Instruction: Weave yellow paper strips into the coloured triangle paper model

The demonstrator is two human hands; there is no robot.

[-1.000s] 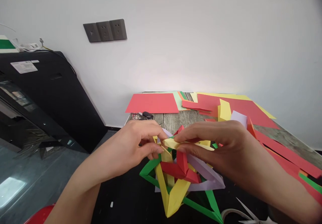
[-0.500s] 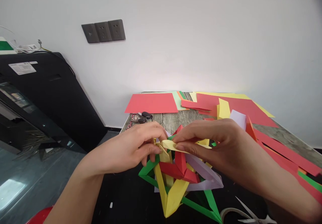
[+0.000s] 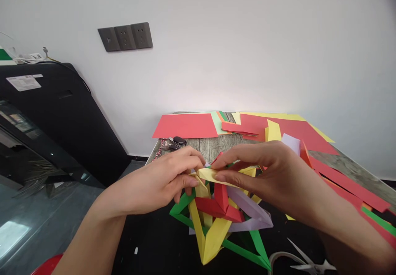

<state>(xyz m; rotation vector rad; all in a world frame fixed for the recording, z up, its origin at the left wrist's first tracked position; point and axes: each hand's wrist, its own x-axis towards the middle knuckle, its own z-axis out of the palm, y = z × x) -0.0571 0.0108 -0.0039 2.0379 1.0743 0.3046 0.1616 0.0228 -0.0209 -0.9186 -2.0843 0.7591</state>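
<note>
**Paper model (image 3: 221,209): top worked by both hands, pale yellow strip pinched**

Model is made up of interlocked folded strips: yellow, red, green, lilac. It is seen over a black surface (image 3: 161,242), between the two hands, in front of the wood-grain table (image 3: 213,145).

At the model's top, the pale yellow strip (image 3: 206,174) is pinched between thumb and index of the right hand (image 3: 262,161); its left end is left sticking out toward the other hand. A pale flap at the model's upper left is pinched by thumb and fingertips of the left hand (image 3: 173,176), other fingers curled; exact grip partly hidden.

Near side, right of the model: scissors (image 3: 312,265) are laid with blades apart, next to a pale ring (image 3: 274,257), cut off by the frame. Left of the model, a white scrap (image 3: 136,250) is seen on the black surface.

Beyond the model, a red sheet (image 3: 187,126) and keys (image 3: 178,142) are placed to its left; folded yellow paper (image 3: 274,130) is stood to its right. Red strips (image 3: 349,184) are spread farther right, partly covered by the forearm.
</note>
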